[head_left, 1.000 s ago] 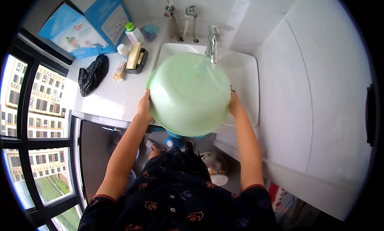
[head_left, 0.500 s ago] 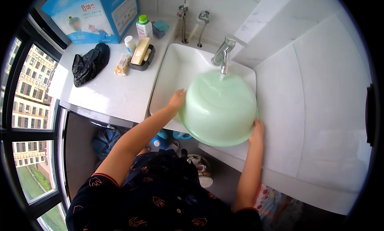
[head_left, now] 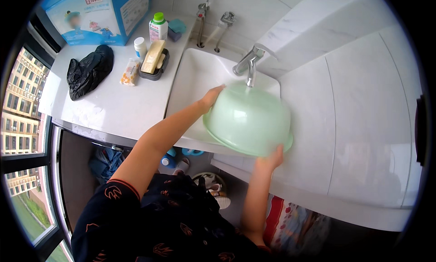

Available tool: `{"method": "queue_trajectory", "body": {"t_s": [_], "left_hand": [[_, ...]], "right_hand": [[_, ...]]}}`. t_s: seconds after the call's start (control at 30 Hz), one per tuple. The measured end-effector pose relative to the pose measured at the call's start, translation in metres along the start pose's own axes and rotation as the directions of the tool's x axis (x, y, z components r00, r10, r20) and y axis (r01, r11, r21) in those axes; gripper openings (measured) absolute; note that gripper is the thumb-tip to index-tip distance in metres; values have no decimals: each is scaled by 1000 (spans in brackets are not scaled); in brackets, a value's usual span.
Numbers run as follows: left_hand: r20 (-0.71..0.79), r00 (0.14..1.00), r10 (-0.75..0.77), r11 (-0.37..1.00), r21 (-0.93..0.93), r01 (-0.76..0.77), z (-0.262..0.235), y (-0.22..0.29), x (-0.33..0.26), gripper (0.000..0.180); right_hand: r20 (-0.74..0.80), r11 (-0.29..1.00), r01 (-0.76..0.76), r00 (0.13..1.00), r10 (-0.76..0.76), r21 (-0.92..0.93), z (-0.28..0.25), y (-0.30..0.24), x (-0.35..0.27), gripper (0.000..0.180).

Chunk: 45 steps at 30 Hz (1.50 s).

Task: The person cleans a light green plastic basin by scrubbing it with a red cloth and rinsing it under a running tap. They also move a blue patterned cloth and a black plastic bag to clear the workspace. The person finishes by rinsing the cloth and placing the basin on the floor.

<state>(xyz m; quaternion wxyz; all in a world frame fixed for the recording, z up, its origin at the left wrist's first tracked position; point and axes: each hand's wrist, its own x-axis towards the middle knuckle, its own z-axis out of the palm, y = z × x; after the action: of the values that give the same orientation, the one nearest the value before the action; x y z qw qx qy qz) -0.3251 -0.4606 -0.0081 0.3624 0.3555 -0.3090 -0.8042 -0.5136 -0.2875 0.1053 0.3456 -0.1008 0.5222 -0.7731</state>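
A pale green plastic basin (head_left: 247, 121) is held tilted over the white sink (head_left: 185, 80), its rounded underside facing up. My left hand (head_left: 212, 97) grips its rim at the left, with the fingertips partly hidden behind the basin. On the near right side, my right hand (head_left: 271, 158) is closed on the rim and slightly blurred. The chrome faucet (head_left: 250, 66) stands at the sink's back, its spout end right at the basin's far side. Whether water is running cannot be made out clearly.
On the left counter (head_left: 122, 103) are a black plastic bag (head_left: 91, 71), a soap bar (head_left: 153, 56) on a dark soap dish (head_left: 160, 73), a small packet (head_left: 130, 72), a white bottle (head_left: 140, 47), a green-capped bottle (head_left: 158, 28) and a blue box (head_left: 91, 19). Wall valves (head_left: 225, 20) stand behind the sink.
The basin has turned in my hands. My left hand has moved farther back along the rim, and my right hand has shifted left on the near side. The view has shifted slightly.
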Motion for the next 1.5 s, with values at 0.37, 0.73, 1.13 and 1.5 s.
{"method": "queue_trajectory", "body": {"t_s": [0.37, 0.73, 1.13, 1.5], "left_hand": [[-85, 856, 510, 555, 793, -252, 76, -4, -109, 66], [-12, 875, 484, 690, 620, -373, 40, 15, -100, 65], [-139, 972, 190, 912, 391, -122, -16, 20, -152, 68], [-159, 931, -327, 944, -107, 314, -48, -6, -143, 84]], "right_hand": [[-84, 979, 193, 977, -198, -64, 40, 14, -29, 39], [382, 987, 152, 910, -162, 55, 75, 21, -85, 53], [275, 1000, -21, 961, 23, -10, 17, -60, -69, 42], [126, 957, -254, 954, 272, -141, -27, -95, 12, 41]]}}
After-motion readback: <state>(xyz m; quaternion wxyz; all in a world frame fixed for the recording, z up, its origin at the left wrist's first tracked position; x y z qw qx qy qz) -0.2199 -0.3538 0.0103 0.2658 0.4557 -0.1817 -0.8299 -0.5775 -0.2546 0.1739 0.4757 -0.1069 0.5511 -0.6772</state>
